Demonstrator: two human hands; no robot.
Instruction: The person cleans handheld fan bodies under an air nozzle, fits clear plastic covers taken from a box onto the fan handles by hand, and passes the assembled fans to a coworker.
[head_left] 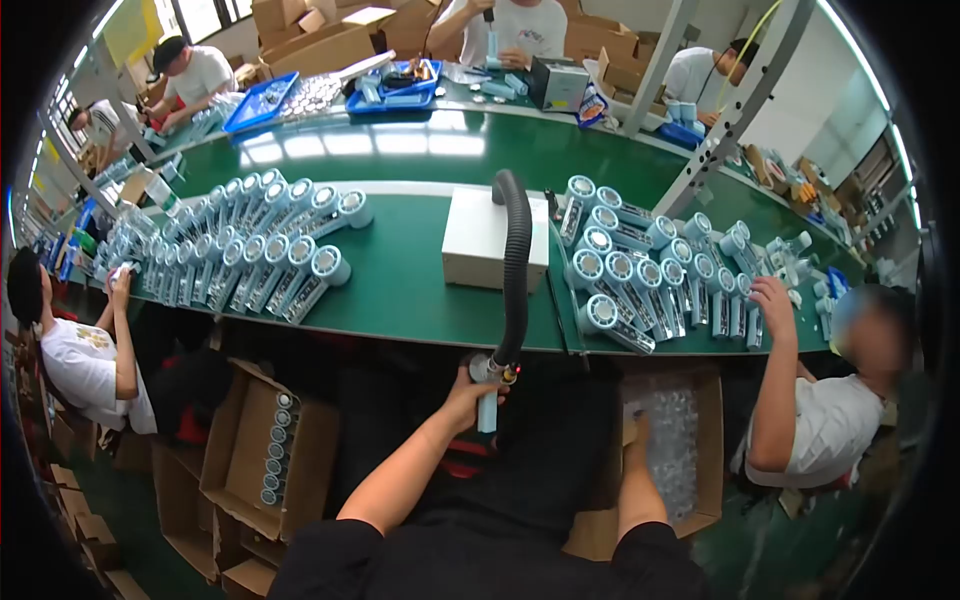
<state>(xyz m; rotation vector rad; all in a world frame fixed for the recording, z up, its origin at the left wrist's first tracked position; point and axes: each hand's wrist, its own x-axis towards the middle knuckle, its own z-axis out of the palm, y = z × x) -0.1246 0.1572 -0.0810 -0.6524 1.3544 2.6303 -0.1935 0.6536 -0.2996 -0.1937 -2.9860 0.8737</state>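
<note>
My left hand (466, 398) is wrapped round a light-blue handheld device (487, 410), whose round head sits by the end of a black corrugated hose (517, 270). The hose rises from a white box (468, 245) on the green table. My right hand (637, 430) reaches into a cardboard box (708, 440) of clear plastic pieces (672, 450); its fingers are too small and unclear to make out. Rows of light-blue devices with round heads lie left (325, 262) and right (600, 312) of the white box.
An open cardboard box (240, 440) holding several devices stands at lower left. Seated co-workers are at the left (85, 360) and right (830, 430). More people sit across the green table (400, 320). A metal post (725, 130) rises at right.
</note>
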